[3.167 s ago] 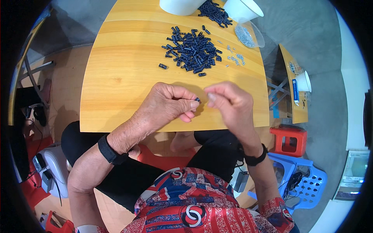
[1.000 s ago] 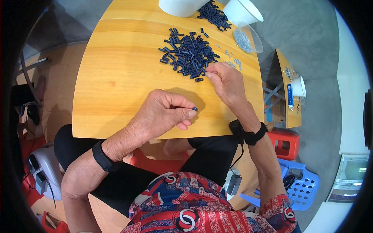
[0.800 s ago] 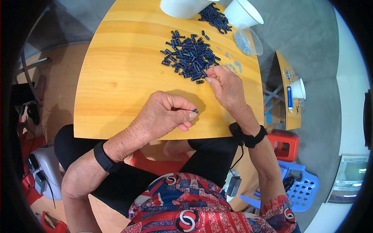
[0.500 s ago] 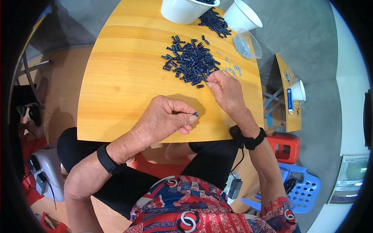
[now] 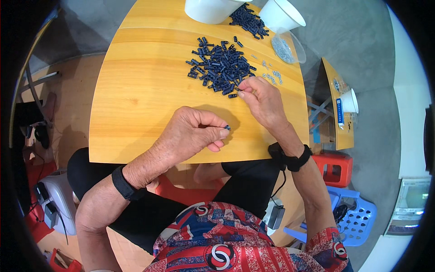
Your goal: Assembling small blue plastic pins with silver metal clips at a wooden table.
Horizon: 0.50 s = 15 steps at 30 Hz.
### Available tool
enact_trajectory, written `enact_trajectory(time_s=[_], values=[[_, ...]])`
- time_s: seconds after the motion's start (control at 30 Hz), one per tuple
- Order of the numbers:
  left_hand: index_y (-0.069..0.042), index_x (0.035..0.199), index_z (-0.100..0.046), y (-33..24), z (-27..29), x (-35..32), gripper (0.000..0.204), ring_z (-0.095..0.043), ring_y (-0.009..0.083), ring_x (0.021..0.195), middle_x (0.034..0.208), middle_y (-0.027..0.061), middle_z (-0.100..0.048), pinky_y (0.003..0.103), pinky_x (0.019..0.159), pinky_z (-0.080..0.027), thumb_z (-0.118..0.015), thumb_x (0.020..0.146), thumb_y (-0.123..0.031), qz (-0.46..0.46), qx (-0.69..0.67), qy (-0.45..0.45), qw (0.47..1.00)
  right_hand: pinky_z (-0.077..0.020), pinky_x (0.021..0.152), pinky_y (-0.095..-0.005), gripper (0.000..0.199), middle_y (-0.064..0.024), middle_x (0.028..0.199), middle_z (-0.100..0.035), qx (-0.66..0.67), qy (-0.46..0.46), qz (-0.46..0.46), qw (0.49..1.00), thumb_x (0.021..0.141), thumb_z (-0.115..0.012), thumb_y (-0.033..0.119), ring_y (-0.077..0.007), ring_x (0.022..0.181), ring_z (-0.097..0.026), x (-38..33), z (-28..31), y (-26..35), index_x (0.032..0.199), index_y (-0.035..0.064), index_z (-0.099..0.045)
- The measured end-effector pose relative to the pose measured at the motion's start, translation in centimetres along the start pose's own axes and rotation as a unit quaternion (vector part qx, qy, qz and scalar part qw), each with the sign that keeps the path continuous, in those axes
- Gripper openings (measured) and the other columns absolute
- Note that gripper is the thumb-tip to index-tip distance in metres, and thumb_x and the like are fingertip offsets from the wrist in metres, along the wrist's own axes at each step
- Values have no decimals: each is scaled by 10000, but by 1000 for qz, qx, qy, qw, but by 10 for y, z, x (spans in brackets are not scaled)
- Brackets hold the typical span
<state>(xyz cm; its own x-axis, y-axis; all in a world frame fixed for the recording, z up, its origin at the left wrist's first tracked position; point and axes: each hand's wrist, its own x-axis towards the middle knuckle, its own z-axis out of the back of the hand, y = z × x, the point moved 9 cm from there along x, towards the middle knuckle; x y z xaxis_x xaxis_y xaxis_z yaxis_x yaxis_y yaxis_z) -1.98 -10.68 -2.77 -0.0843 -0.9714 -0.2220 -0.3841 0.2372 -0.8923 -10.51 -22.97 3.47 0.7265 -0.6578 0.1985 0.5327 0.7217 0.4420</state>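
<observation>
My left hand [image 5: 192, 132] is closed in a pinch over the near part of the table. From its fingertips pokes the end of a small dark plastic piece [image 5: 228, 128], mostly hidden by thumb and finger. My right hand [image 5: 263, 102] reaches to the near right edge of a heap of dark plastic pieces [image 5: 221, 65]. Its thumb and forefinger are pinched on one dark piece [image 5: 238, 89]. Several small silvery metal parts [image 5: 272, 78], perhaps screws, lie scattered to the right of the heap.
Beyond the heap stand a white tub [image 5: 210, 12], a second pile of dark pieces [image 5: 248, 20] and another white tub [image 5: 282, 16]. A clear dish [image 5: 285, 47] of silvery parts sits at the table's right edge. A red stool [image 5: 334, 167] and blue plastic chair [image 5: 351, 213] stand right.
My right hand has shifted slightly left at the heap's edge, fingertips now pinched on a dark piece. The left hand keeps its pinch, nearly in place. The whole view has tilted a little.
</observation>
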Motion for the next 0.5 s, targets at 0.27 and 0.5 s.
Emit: enact_trajectory(time_s=[0.27,0.5], values=[[25,929,-651,-1,3,0,139,-626,98,671,757,64,-647,227,614,-552,-634,843,-83,-8,2,1,1000,-444,538,-269,43,-52,683,-576,217,53,-98,970,811,-583,35,-130,584,-563,-19,-4,5,828,8,-554],[20,928,-655,-4,1,3,148,-623,96,670,753,63,-649,229,620,-548,-635,845,-101,-17,2,11,1000,-445,533,-220,58,-15,676,-587,329,106,-148,927,810,-580,2,-59,594,-550,-44,-4,38,866,10,-571]])
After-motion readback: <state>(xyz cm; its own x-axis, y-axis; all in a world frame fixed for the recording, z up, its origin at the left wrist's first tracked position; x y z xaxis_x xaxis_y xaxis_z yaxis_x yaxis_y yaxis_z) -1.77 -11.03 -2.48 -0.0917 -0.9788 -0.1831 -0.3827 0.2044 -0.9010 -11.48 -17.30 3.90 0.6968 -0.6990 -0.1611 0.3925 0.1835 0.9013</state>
